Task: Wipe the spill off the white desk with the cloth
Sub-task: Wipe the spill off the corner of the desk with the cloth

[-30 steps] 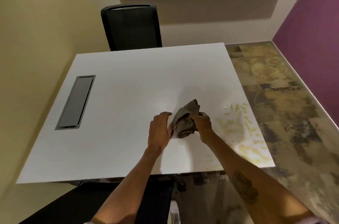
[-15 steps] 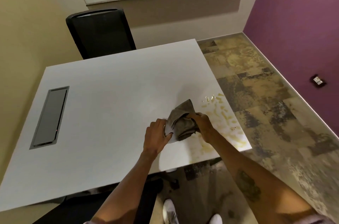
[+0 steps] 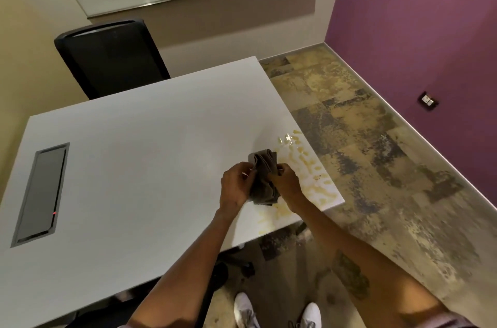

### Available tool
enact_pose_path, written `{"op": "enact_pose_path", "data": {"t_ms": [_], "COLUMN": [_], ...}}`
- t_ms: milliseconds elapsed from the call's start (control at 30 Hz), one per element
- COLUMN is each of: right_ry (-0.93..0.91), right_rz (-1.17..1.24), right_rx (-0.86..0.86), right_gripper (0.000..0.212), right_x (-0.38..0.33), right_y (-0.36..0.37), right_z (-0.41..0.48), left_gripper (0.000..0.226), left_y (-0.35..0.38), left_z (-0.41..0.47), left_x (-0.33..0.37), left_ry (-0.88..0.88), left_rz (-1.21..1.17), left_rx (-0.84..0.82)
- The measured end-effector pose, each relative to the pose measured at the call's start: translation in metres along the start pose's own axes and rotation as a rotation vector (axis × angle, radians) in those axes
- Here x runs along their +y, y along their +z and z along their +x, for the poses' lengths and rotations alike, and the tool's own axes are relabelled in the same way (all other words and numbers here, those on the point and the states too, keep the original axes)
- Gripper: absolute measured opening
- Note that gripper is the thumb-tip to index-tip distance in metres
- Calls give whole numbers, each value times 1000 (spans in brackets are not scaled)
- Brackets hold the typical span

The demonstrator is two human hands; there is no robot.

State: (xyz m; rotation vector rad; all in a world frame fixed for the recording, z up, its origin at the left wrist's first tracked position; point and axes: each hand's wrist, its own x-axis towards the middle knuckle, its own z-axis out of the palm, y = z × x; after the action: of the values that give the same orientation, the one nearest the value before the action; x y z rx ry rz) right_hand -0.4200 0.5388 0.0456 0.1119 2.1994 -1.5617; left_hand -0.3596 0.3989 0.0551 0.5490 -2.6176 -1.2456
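Grey cloth now bunched upright between hands.

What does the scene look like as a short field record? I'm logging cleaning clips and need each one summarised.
surface: white desk
spill: yellowish streaks on the desk's near right corner
cloth: grey-brown cloth, bunched, held above the desk
left hand: left hand gripping the cloth
right hand: right hand gripping the cloth
wiping: not yet begun
nearby: black chair behind the desk
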Motion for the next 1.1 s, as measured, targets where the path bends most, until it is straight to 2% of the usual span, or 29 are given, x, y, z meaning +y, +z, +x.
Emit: {"op": "enact_pose_path", "data": {"t_ms": [67,167,267,333,433,533,600,700,800,967,1100], "right_ry": [-15,-20,-36,-44,-51,-58,-76,-78,-59,56,108], "right_rz": [20,72,108,54,-102,-155,-194,-258,-332,-395,-407], "right_rx": [22,36,-3,-16,81,209,252,292,406,596,623], "right_gripper": [29,30,41,53,62,50,42,38,33,37,40], "right_x": [5,15,29,39,55,67,74,83,92,100,107], "right_y": [-3,-14,-27,-35,-43,-53,-64,-82,-97,-115,-122], "right_z": [-4,-8,-13,-16,-19,-22,-22,-22,-20,-8,5], "left_gripper": [24,24,25,38,52,65,64,43,32,48,38], "left_y": [16,34,48,55,68,83,91,100,107,104,97], "left_z": [-4,-10,-12,-14,-19,-21,-22,-22,-18,-10,-1], "left_x": [13,25,28,29,35,45,51,56,50,23,-15], "left_ry": [13,-70,-132,-177,-224,-237,-227,-127,-24,28,103], "left_rz": [-60,-160,-215,-282,-386,-395,-341,-152,51,254,485], "left_rx": [-13,-19,-76,-154,-253,-321,-356,-402,-420,-320,-282]}}
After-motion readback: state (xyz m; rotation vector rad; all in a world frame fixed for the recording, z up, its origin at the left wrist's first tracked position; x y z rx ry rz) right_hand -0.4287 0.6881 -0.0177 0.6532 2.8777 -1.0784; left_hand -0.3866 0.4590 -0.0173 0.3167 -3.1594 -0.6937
